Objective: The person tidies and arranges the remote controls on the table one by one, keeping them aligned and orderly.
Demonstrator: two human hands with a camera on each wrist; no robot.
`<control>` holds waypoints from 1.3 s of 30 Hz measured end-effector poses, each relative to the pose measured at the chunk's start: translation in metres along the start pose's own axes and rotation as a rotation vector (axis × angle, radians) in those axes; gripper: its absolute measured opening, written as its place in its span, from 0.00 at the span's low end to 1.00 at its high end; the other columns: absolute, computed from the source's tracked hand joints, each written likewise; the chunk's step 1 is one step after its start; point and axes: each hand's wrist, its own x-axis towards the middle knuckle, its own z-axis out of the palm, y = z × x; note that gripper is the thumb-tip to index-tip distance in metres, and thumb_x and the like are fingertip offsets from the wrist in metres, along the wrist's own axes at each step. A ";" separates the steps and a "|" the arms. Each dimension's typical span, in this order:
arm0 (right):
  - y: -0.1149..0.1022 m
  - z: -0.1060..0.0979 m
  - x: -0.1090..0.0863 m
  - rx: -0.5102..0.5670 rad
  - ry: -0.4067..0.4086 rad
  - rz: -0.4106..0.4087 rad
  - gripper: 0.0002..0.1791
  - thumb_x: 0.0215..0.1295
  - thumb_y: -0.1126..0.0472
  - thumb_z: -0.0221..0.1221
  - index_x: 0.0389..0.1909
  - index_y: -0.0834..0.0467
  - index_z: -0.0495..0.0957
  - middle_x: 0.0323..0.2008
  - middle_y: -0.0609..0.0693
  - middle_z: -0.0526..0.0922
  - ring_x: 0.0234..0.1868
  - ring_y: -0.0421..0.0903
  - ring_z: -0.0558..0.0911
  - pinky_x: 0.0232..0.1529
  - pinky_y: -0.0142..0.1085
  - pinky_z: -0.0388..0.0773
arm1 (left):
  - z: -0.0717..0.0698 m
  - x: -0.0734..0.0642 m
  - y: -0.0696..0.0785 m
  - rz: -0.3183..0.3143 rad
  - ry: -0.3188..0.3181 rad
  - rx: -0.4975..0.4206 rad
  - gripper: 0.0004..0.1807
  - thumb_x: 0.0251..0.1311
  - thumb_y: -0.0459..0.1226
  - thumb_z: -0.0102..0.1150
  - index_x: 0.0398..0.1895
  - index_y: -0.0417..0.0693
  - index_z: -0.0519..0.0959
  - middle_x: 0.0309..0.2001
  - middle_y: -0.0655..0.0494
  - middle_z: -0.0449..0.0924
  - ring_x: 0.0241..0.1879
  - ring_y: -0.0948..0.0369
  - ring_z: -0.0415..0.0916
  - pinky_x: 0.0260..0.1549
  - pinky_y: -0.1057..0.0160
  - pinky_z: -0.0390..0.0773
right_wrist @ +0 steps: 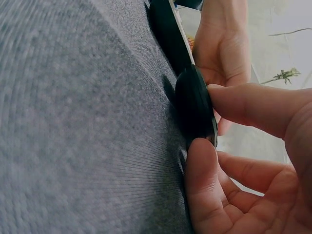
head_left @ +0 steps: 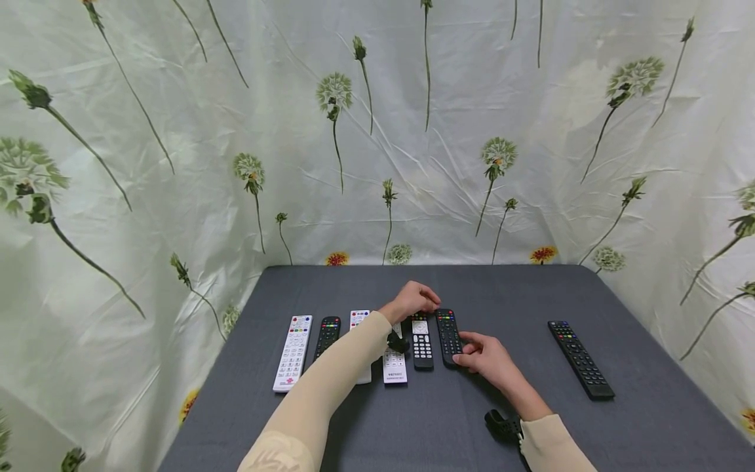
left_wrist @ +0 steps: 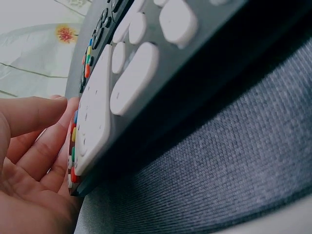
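Note:
My right hand (head_left: 488, 358) holds the lower end of a black remote control (head_left: 447, 333) lying on the grey table. In the right wrist view, its thumb and fingertips sit against that dark end (right_wrist: 195, 105). The left hand (head_left: 415, 298) reaches over to the far end of the same remote, its fingertips right at the top edge. Beneath that hand lies a black remote with white buttons (head_left: 422, 347), large in the left wrist view. The left palm (left_wrist: 31, 195) appears there beside its colored buttons, fingers loosely bent. The left fingertips' contact is partly hidden.
To the left lie a white remote (head_left: 393, 368), another white one (head_left: 358, 317) partly behind the left sleeve, a black one (head_left: 328, 332) and a white one (head_left: 293, 353). One black remote (head_left: 580, 359) lies apart at right. Flowered cloth (head_left: 413, 164) hangs behind the table (head_left: 501, 288).

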 end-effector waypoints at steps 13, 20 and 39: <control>-0.001 0.006 -0.002 -0.013 0.001 0.010 0.34 0.55 0.65 0.72 0.64 0.68 0.74 0.31 0.52 0.81 0.27 0.46 0.78 0.28 0.38 0.79 | -0.003 -0.007 -0.003 -0.024 0.007 -0.063 0.08 0.60 0.24 0.65 0.41 0.36 0.87 0.36 0.52 0.87 0.35 0.59 0.83 0.37 0.62 0.83; -0.003 0.002 -0.002 0.004 -0.014 0.002 0.31 0.59 0.65 0.70 0.63 0.68 0.74 0.33 0.52 0.82 0.30 0.46 0.80 0.31 0.39 0.81 | -0.007 -0.007 -0.002 -0.028 -0.017 -0.089 0.09 0.61 0.24 0.63 0.42 0.36 0.87 0.36 0.49 0.87 0.36 0.57 0.85 0.38 0.61 0.83; -0.023 -0.060 -0.022 -0.062 -0.015 -0.109 0.24 0.72 0.56 0.61 0.64 0.65 0.75 0.48 0.58 0.83 0.48 0.57 0.82 0.44 0.48 0.83 | 0.004 -0.005 0.046 0.047 -0.063 -0.083 0.13 0.67 0.31 0.62 0.52 0.33 0.84 0.40 0.53 0.86 0.48 0.47 0.82 0.50 0.50 0.81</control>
